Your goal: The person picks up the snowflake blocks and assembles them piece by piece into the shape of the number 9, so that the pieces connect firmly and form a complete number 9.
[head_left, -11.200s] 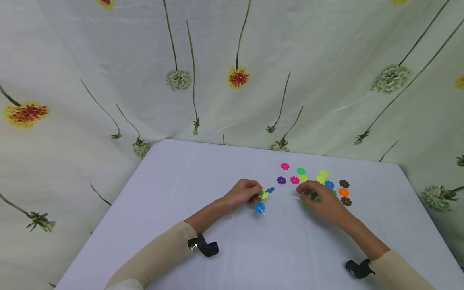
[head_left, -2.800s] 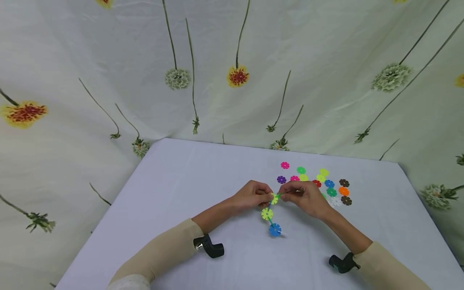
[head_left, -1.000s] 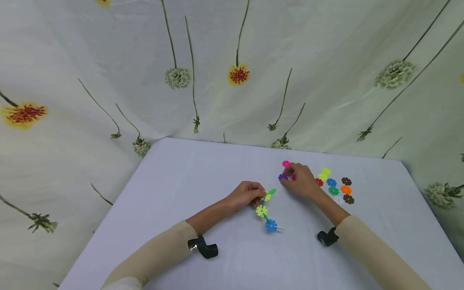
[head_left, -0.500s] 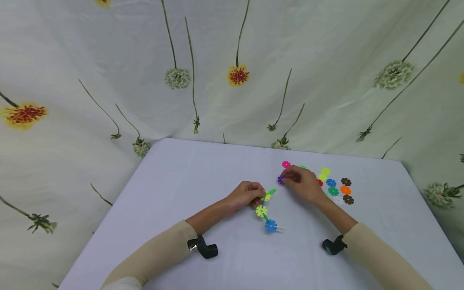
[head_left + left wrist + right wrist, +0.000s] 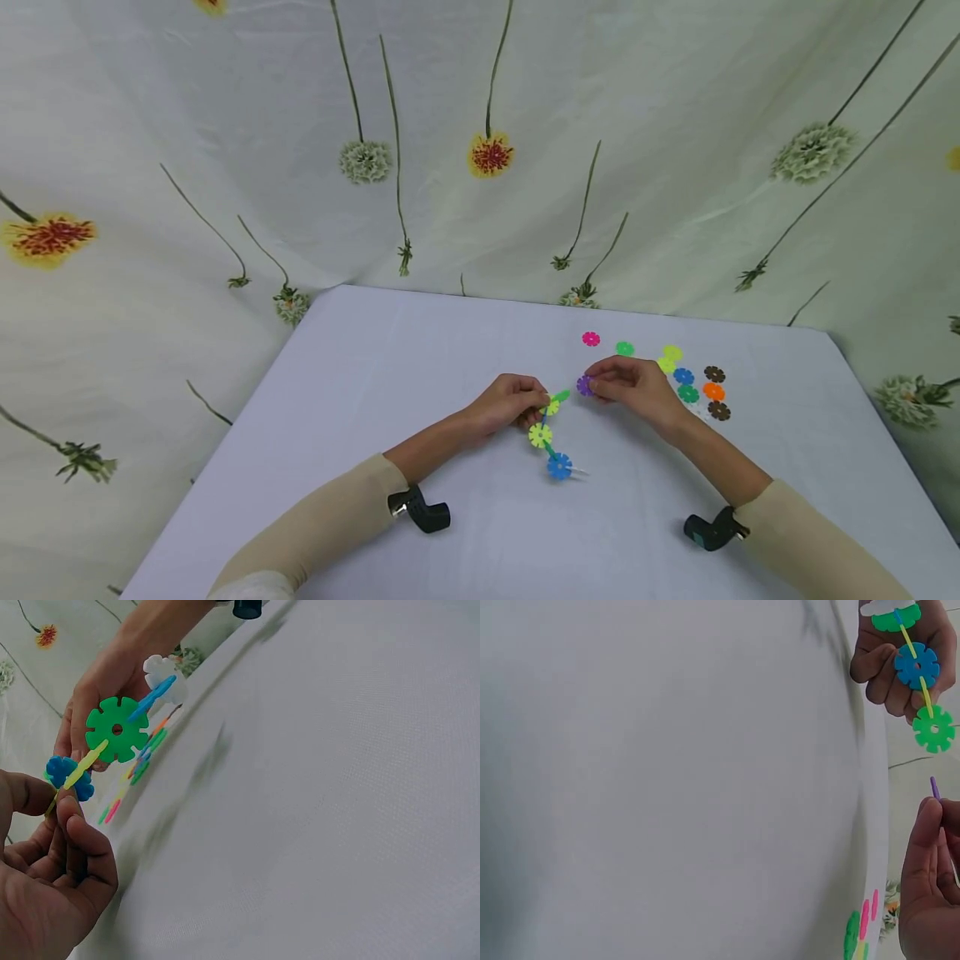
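Between its thumb and fingers my left hand (image 5: 504, 406) pinches a chain of slotted plastic discs. In the head view the chain runs from a green disc (image 5: 562, 396) at its far end through a yellow disc (image 5: 540, 435) to a blue disc (image 5: 559, 467) with a white disc edge-on beyond it. My right hand (image 5: 637, 390) pinches a purple slotted disc (image 5: 584, 385) just right of the green end, apart from it. In the right wrist view a gap shows between the purple disc (image 5: 934, 787) and the chain's green disc (image 5: 934, 729).
Loose slotted discs lie on the white table (image 5: 420, 350) behind and right of my right hand. They include a pink disc (image 5: 591, 339), an orange disc (image 5: 714, 392) and a brown disc (image 5: 718, 410). A flower-printed cloth (image 5: 435, 208) hangs behind the table.
The chain has grown over the earlier frames, gaining a green disc at its end. My right hand has picked up the purple disc and brought it nearer the chain. My left hand barely moves.
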### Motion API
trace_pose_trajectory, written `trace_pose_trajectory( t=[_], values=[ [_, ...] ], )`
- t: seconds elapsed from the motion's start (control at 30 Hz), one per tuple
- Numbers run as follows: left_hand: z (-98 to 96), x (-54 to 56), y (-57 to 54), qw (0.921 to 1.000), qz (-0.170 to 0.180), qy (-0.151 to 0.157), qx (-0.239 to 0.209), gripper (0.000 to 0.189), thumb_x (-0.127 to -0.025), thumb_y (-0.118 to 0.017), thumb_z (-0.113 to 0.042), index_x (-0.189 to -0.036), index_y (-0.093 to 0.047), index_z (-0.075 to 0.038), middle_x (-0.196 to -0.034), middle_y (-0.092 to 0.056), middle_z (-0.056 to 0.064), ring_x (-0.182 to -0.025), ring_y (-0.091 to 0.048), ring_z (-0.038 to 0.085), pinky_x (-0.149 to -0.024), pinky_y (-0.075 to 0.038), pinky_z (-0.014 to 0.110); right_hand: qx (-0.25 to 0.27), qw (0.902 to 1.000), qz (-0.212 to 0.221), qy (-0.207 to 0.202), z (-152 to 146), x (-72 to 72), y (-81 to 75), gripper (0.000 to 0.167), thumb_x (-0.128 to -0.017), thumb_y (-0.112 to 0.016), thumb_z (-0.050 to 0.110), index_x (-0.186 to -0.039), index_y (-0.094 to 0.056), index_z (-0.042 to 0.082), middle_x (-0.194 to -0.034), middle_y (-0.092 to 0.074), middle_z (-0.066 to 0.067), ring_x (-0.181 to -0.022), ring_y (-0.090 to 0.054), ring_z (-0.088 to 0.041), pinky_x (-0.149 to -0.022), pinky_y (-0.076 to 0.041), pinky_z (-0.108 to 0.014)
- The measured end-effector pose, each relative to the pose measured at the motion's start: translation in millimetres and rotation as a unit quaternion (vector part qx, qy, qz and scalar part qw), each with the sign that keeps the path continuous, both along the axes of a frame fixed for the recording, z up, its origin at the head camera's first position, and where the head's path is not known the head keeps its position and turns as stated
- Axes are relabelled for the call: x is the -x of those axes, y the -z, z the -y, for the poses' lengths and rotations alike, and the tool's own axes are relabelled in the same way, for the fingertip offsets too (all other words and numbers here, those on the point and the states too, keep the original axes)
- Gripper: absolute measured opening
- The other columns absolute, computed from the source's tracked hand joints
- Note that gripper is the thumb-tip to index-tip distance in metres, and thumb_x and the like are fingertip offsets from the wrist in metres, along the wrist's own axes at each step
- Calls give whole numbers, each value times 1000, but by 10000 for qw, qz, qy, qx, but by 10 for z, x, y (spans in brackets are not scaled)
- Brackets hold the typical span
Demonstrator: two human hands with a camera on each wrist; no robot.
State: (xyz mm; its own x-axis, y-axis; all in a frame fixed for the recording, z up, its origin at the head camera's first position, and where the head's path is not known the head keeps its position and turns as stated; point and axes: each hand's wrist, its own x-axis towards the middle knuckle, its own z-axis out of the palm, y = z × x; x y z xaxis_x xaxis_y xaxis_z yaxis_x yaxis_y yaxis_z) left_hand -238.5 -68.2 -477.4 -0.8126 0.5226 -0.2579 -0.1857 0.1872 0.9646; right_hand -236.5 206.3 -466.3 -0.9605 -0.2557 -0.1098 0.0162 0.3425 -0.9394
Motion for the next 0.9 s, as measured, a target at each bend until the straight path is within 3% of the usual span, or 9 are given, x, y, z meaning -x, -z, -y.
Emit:
trace_pose_trajectory(
  t=[0.23,0.5,0.9],
  values=[
    [0,4,6,10000,-6,22,-5,16,-106,-62,-15,-108,-68,-1,-81,-65,-2,-71,-57,8,-66,-51,21,260,9996,95,-106,29,-55,-36,31,-102,-75,20,-128,-74,2,-122,-79,-16,-98,-78,-10,-88,-63,-22],
    [-34,-12,-8,9999,-81,93,-7,16,-106,-62,-16,-105,-68,-1,-79,-63,-3,-71,-56,7,-66,-50,21,420,9986,71,-323,61,-95,-29,31,-102,-75,18,-128,-74,0,-119,-80,-15,-95,-78,-10,-88,-63,-23],
    [-46,-19,-20,9982,-512,204,241,17,-107,-63,-15,-105,-70,1,-78,-64,-4,-71,-56,8,-67,-50,20,308,9991,169,-247,95,-107,-34,29,-101,-74,15,-126,-76,0,-115,-82,-8,-94,-78,-9,-86,-63,-22]
  ],
)
